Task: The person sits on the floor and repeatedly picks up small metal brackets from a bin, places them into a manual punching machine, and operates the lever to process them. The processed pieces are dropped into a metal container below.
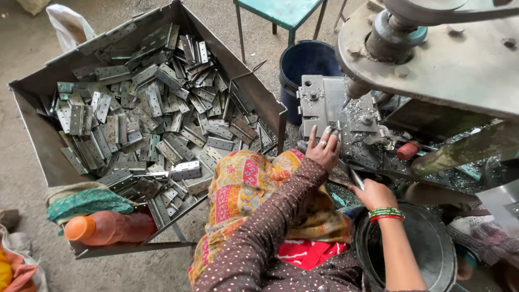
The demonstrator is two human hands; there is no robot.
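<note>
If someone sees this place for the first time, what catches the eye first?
A big metal bin at left, heaped with steel hinges. At right, the left hand rests on a drill press jig; the right hand holds a metal piece.

a small metalworking workshop: a big metal bin (32, 135) heaped with steel hinges (151, 113), a heavy press machine (432, 59) strewn with metal shavings (362, 157), and a bare concrete floor (21, 48).
</note>
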